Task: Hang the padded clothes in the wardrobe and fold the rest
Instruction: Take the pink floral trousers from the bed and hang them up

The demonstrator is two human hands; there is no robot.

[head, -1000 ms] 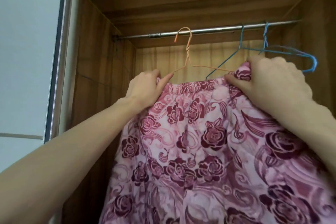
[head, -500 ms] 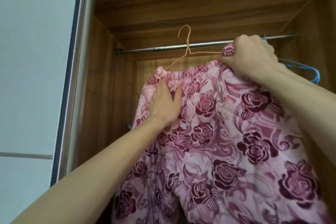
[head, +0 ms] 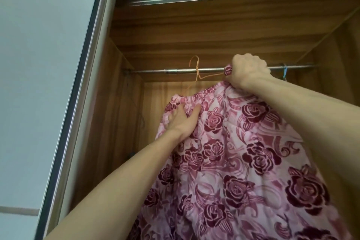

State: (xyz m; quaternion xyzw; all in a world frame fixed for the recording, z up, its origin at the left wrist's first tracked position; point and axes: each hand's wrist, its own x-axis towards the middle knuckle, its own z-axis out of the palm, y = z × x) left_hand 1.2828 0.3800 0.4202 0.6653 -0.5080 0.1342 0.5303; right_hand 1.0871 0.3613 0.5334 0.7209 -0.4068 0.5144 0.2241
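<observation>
While a person reaches up into an open wooden wardrobe point(head: 194, 31), a pink padded garment point(head: 243, 152) printed with dark red roses hangs between their arms, filling the lower right of the view. The right hand point(head: 248, 71) is raised to the metal rail point(head: 204, 70) near the wardrobe's top, its fingers curled tight around a bunched corner of the garment's waistband, apparently together with one arm of an orange wire hanger point(head: 196, 72). The hanger's hook stands just above the rail, seemingly not yet seated on it, so the lift looks meant to bring the hook over. That is a judgement; the hook is thin and hard to read.

The left hand point(head: 182, 119) lies lower and nearer the wardrobe's left wall, fingers spread and fairly straight, pressed flat against the garment just under the gathered waistband. It seems to steady the cloth so it does not slide off the hanger's other arm, which runs down into the waistband there.

A blue hanger point(head: 284, 73) hangs on the rail near the right wall, well apart from the garment. A pale sliding door point(head: 39, 84) stands left of the wardrobe.
</observation>
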